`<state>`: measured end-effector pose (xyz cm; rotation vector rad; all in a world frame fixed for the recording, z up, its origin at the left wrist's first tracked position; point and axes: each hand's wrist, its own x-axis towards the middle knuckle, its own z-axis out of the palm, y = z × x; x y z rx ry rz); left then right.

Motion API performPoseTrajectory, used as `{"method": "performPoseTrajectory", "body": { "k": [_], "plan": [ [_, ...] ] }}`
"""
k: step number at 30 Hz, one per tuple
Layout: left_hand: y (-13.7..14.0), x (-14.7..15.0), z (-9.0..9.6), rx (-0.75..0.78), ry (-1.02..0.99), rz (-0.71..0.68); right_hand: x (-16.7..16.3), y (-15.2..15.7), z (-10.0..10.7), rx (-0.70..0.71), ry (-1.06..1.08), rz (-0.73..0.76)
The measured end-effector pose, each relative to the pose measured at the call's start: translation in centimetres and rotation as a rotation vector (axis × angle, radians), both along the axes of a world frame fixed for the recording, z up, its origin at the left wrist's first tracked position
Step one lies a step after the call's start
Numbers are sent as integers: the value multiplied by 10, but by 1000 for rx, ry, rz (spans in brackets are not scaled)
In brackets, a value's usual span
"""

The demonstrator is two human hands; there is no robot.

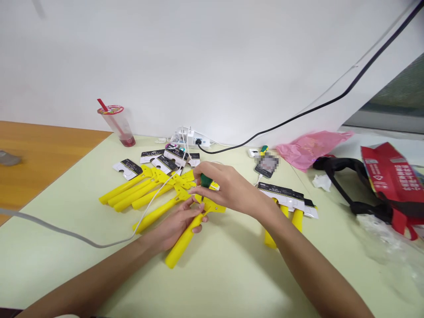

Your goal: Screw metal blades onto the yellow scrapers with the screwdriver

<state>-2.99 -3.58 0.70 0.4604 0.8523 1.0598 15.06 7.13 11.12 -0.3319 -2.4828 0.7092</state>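
My left hand [180, 224] is closed around a yellow plastic handle [184, 242] with a flat, wider head, held just above the table. In my right hand [228, 187] is a screwdriver with a green grip [206, 180], its shaft pointing down at the head of the yellow handle. The tip is partly hidden by my fingers. Several more yellow handles [127, 187] lie side by side just beyond and left of my left hand. Black-and-white cardboard cards [129, 168] are spread behind them.
At right, carded yellow handles [281, 194] lie near a phone [266, 167]. A power strip [195, 138] sits by the wall; a white cable [145, 212] crosses the table. A cup with a straw [117, 126], pink plastic bag [311, 148] and red bag [392, 172] stand around.
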Motion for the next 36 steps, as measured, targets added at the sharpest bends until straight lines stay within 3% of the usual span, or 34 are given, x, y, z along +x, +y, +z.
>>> {"method": "performPoseTrajectory", "body": {
  "k": [5,13,20,28,36],
  "plan": [
    [2,1,2,15,-2,22,6,0,7,-42,12,76],
    [-2,1,3,-10,29,-17,5,-2,6,47,-68,-74],
    [2,-1,4,27,22,15,7,0,7,-93,-28,65],
    [-1,1,3,41,71,-32,0,-3,-4,198,-26,-68],
    [3,0,4,40,42,34,7,-4,6,2,-59,63]
  ]
}}
